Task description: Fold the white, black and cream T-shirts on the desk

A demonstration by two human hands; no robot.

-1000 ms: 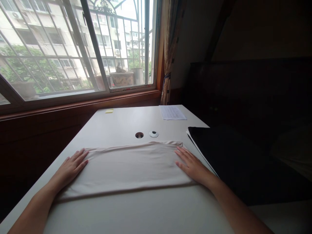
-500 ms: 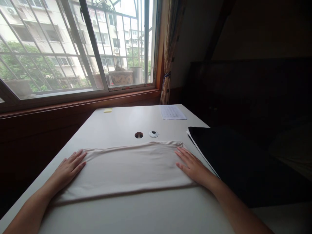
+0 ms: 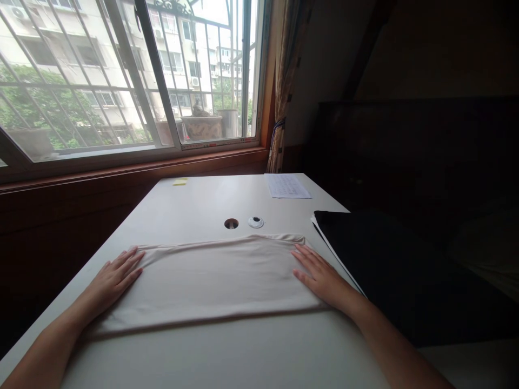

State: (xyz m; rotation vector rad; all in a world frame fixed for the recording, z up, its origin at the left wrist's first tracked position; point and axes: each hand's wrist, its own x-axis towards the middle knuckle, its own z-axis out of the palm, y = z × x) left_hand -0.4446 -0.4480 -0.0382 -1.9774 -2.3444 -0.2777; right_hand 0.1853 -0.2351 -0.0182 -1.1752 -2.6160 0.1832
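Observation:
A folded piece of off-white cloth lies as a wide, flat strip across the white table. Its surface is mostly smooth, with small creases along the far edge and at the far right corner. My left hand rests flat on the cloth's left end, fingers stretched out and a little apart. On the right end lies my right hand, palm down with its fingers extended. Neither hand grips the fabric. What kind of garment or cloth this is, I cannot tell.
Beyond the cloth are an open round hole and a white round grommet in the tabletop. Printed paper and a yellow sticky note lie at the far edge. A black sheet-like item covers the right side.

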